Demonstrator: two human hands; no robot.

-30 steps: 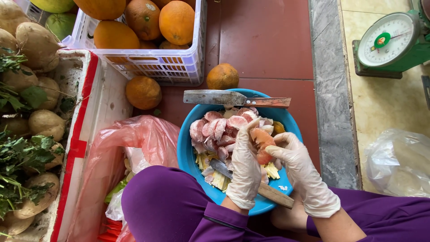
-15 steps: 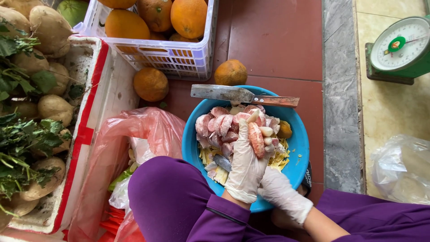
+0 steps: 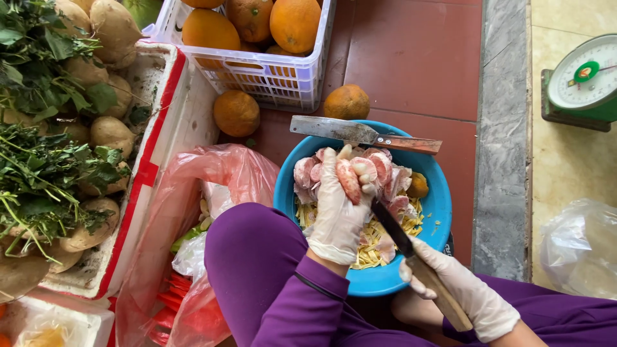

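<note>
My gloved left hand [image 3: 339, 204] holds a peeled pink pomelo segment [image 3: 349, 180] over a blue bowl [image 3: 437, 212]. In the bowl lie more pink segments [image 3: 389, 172] and pale yellowish peel strips [image 3: 369, 247]. My gloved right hand [image 3: 464, 294] grips the wooden handle of a small dark-bladed knife [image 3: 393, 229], whose tip reaches the segment in my left hand. A large cleaver [image 3: 357, 133] with a wooden handle rests across the bowl's far rim.
A white basket of orange fruit [image 3: 257, 38] stands behind, with two loose fruits [image 3: 236, 112] on the red tiles. A foam box of tubers and greens [image 3: 58, 128] is at left, a pink plastic bag [image 3: 193, 193] beside my knee, a green scale [image 3: 581, 83] at right.
My right hand left the segment and took up the small knife from the bowl. My left hand kept holding the segment, now turned upright against the blade.
</note>
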